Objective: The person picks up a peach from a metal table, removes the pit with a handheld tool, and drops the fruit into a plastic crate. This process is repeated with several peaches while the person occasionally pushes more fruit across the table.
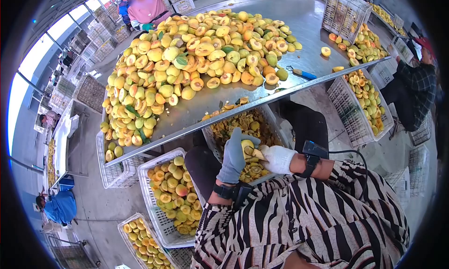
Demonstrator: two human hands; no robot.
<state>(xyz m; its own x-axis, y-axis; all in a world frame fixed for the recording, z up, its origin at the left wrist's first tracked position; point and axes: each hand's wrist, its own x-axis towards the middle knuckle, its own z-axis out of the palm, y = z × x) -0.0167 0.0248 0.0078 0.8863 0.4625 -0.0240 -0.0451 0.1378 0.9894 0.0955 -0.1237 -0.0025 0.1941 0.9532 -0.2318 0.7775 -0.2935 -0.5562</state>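
My left hand (233,157), in a grey glove, is closed around a yellow peach (249,146) with its cut face showing. My right hand (277,158), in a white glove, is closed right beside the fruit. A small brownish piece shows at its fingertips, too small to name. Both hands are over a white crate (276,117) between my knees, which holds peach scraps and stones (255,124). Ahead, a large heap of halved peaches (201,49) lies on the metal table (187,117).
A blue-handled tool (304,74) lies near the table's front edge. White crates of peaches stand to my left (180,243) and right (358,140). Another crate (343,16) lies tipped on the table. Co-workers sit across (148,9) and at the right (411,77).
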